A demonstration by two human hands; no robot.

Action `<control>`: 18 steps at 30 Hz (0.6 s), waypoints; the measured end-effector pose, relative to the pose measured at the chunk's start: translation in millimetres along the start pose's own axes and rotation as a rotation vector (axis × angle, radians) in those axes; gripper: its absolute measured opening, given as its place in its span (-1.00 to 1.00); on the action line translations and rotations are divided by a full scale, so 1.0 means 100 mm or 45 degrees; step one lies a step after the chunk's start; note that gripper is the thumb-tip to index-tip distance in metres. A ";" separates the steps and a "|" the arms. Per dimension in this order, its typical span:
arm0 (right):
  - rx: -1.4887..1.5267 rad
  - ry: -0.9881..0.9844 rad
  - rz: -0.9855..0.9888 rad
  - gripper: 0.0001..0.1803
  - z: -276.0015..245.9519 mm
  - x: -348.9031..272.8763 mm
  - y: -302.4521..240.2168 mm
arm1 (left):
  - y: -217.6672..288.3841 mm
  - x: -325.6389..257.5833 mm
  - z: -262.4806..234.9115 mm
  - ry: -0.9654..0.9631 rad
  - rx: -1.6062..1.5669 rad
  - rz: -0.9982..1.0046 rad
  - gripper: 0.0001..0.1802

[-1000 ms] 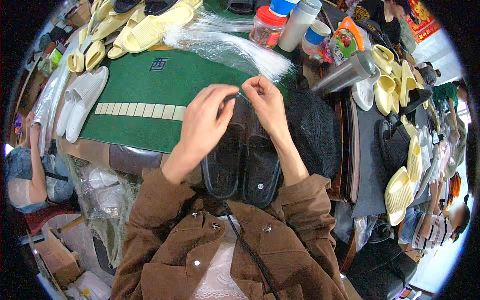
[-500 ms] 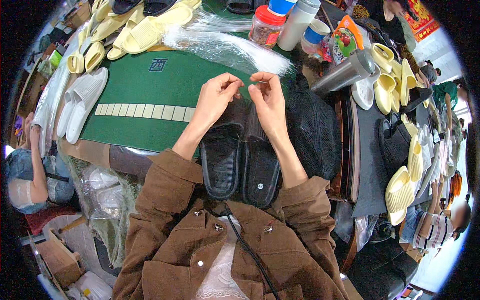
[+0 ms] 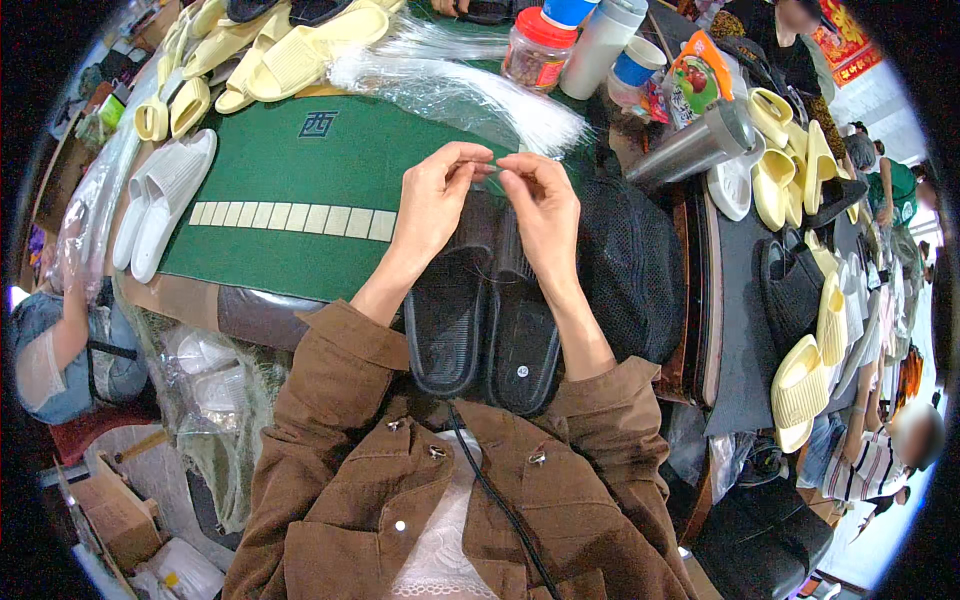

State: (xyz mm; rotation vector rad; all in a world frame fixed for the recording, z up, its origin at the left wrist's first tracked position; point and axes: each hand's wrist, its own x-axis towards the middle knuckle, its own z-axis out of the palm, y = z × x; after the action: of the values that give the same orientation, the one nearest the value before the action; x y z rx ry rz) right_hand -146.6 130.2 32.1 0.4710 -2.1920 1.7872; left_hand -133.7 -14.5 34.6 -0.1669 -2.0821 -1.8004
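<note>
A pair of black slide slippers (image 3: pixel 446 325) lies side by side, close to my body at the table's near edge. Above their straps, my left hand (image 3: pixel 437 195) and my right hand (image 3: pixel 543 205) meet with fingertips nearly touching. Both hands are closed in a pinch, thumb against forefinger. A thin plastic strand appears to run between the fingertips; it is very fine and its ends are hidden. Another faint line of it shows near the slipper straps. Beyond the hands lies a loose bundle of clear white plastic strands (image 3: pixel 480 95).
A green mat (image 3: pixel 270 165) with a row of pale tiles (image 3: pixel 290 217) covers the table. Yellow slippers (image 3: pixel 310 55) and white slippers (image 3: pixel 165 200) lie left. A red-lidded jar (image 3: pixel 538 50), a steel tumbler (image 3: pixel 695 145) and a black mesh bag (image 3: pixel 630 270) stand right. Other people sit nearby.
My hands have come closer together, the right fingers dropping from a raised, looser curl into a pinch against the left fingertips. The slippers have hardly moved.
</note>
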 end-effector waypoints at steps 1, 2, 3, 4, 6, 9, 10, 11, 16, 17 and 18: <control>-0.046 0.020 -0.073 -0.85 0.02 0.00 0.00 | 0.00 0.00 -0.01 -0.003 -0.016 -0.015 -0.77; -0.091 0.027 -0.145 -0.85 0.03 0.00 -0.01 | 0.00 0.00 -0.01 -0.006 -0.032 -0.031 -0.77; -0.084 0.028 -0.166 -0.86 0.03 -0.01 -0.01 | 0.00 0.00 -0.02 -0.011 -0.049 -0.083 -0.77; -0.071 0.034 -0.123 -0.86 0.03 -0.01 -0.01 | 0.00 0.00 -0.03 -0.011 -0.030 -0.075 -0.77; -0.043 0.009 -0.044 -0.86 0.02 -0.02 -0.02 | 0.00 0.00 -0.05 -0.012 -0.007 -0.121 -0.77; -0.026 0.059 0.103 -0.89 0.01 -0.02 -0.01 | -0.02 0.00 -0.03 0.006 0.007 -0.067 -0.77; -0.062 0.044 0.100 -0.89 0.01 -0.01 -0.01 | -0.02 0.01 -0.02 0.018 -0.024 -0.067 -0.77; -0.098 0.028 0.109 -0.89 0.01 -0.02 -0.01 | -0.03 0.00 -0.02 0.029 -0.055 -0.068 -0.77; -0.115 0.015 0.147 -0.90 0.02 -0.02 0.00 | -0.04 0.00 -0.02 0.006 -0.123 -0.076 -0.80; -0.114 0.013 0.147 -0.90 0.03 -0.01 0.00 | -0.04 0.00 -0.02 -0.008 -0.129 -0.090 -0.80; -0.113 0.011 0.146 -0.90 0.03 -0.01 -0.01 | -0.03 -0.01 -0.02 -0.023 -0.134 -0.103 -0.80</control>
State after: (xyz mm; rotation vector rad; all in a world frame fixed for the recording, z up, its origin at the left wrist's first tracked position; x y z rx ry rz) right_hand -145.1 127.5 31.7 0.3231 -2.3245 1.7345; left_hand -133.7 -17.3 31.7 -0.1288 -2.0343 -1.9644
